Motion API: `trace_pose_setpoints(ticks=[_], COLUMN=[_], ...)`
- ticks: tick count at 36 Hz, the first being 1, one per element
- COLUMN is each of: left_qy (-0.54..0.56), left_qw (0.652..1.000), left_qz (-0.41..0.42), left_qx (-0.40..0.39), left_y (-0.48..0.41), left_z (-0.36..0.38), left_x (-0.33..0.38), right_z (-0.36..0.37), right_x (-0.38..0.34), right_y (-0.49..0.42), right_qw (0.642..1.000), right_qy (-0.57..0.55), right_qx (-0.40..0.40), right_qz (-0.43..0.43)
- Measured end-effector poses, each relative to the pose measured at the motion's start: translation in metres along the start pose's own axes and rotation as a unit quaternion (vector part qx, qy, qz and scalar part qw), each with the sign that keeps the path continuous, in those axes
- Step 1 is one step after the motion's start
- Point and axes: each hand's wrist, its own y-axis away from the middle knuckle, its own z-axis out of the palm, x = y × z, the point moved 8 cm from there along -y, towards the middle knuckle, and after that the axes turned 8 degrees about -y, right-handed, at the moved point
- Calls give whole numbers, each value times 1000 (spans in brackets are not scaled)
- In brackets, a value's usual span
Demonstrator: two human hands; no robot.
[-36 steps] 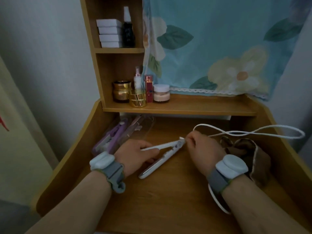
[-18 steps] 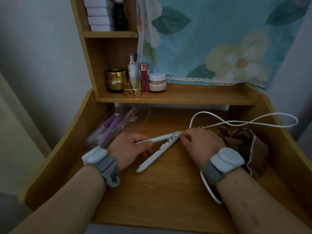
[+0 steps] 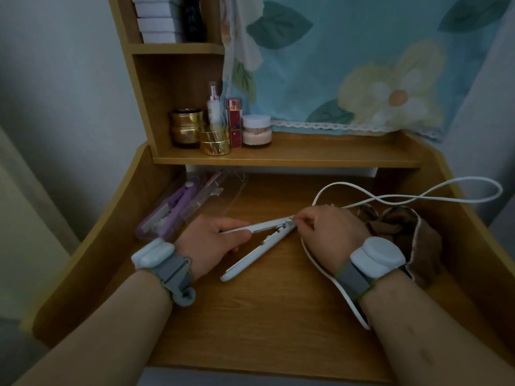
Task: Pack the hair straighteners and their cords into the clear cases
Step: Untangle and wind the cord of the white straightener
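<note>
The left hand [image 3: 214,240] clasps one arm of the straightener [image 3: 259,246]. The right hand [image 3: 326,232] pinches its hinge end, where the cord [image 3: 418,197] leaves rightward. Its long axis runs left-near to right-far between both grips.

A white hair straightener [image 3: 259,245] is lying splayed open on the wooden tabletop [image 3: 278,316], with its upper arm held by the left hand [image 3: 211,240] and its hinge end pinched by the right hand [image 3: 328,232]. The white cord [image 3: 418,197] is looped off to the right over a brown cloth [image 3: 404,232] and tucked back under the right wrist. Further back on the left, a purple straightener [image 3: 178,207] is already packed in a clear case [image 3: 167,218], a second clear case [image 3: 220,196] is sat beside it, and some cosmetic jars [image 3: 206,132] are lined up on the shelf [image 3: 306,157] above.
</note>
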Motion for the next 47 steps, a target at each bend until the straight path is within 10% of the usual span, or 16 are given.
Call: trace_pose_setpoints(ticks=[47], left_qy=[-55], left_qw=[994], left_qz=[11], left_qx=[94], left_y=[8], left_z=[-14], left_x=[2], right_z=[1], right_x=[-2], right_y=[3], right_qw=[998], right_qy=[-52], right_qx=[-5], right_qz=[-22])
